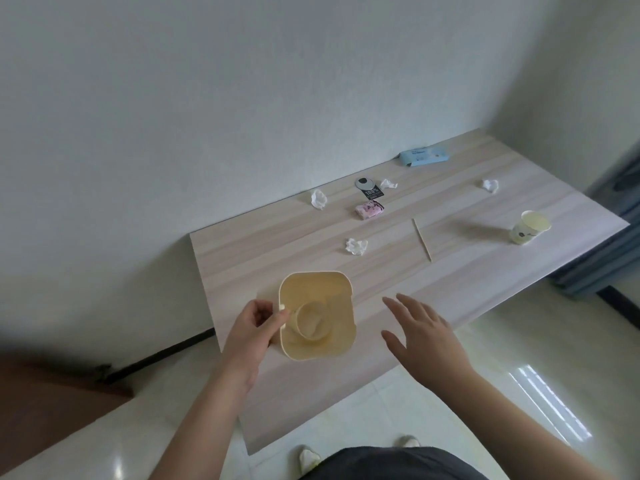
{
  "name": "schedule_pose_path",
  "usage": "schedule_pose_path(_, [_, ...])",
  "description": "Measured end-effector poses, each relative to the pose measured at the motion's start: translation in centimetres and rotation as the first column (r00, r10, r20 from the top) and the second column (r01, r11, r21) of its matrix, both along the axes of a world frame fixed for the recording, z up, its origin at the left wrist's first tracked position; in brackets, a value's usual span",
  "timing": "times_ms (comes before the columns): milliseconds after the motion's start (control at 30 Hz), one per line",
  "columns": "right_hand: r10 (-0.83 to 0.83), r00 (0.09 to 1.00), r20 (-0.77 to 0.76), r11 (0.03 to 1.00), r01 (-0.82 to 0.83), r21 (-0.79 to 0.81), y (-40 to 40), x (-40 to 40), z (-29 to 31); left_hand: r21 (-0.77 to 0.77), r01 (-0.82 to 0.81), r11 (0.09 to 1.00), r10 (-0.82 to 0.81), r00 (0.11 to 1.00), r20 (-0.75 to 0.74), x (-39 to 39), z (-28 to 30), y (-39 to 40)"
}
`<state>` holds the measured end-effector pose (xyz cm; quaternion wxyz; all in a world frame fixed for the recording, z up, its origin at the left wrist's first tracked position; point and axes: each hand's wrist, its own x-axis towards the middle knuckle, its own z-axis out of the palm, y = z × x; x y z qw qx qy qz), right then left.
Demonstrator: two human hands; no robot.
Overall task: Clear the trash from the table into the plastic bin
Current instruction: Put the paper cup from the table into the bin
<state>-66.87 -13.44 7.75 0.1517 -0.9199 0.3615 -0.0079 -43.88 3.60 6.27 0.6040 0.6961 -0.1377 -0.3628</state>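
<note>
1. The pale yellow, square-mouthed plastic bin stands at the near left part of the light wood-grain table; that spot keeps it within reach of both arms, which I judge is why it sits there.
2. The left hand is closed on the bin's left rim, thumb and fingers pinching the edge; it looks like a steadying hold, so the light bin does not slide or tip as things drop in.
3. One paper cup already lies tilted inside the bin, against the left wall; so the clearing is started, not finished.
4. The right hand hovers just right of the bin, fingers spread and holding nothing; it seems free to reach for the next piece.
5. The rest of the trash lies apart across the table: a crumpled white tissue nearest the bin; a thin wooden stick to its right; a white paper cup with a dark print upright near the right edge; more tissue wads toward the wall.
6. A small pink packet, a black tag with a round silver disc and a blue wipes pack lie by the wall; whether these count as trash I cannot tell.
7. My guess is the nearest tissue goes next, being the shortest reach.
</note>
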Motion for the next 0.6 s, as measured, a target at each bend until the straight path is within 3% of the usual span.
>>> schedule_pose_path(600, [-0.006, 1.000, 0.022, 1.000, 0.006, -0.025, -11.5, -9.6, -0.7, 0.065, -0.059, 0.996, 0.059, 0.998, 0.007, -10.1, 0.8, -10.2])
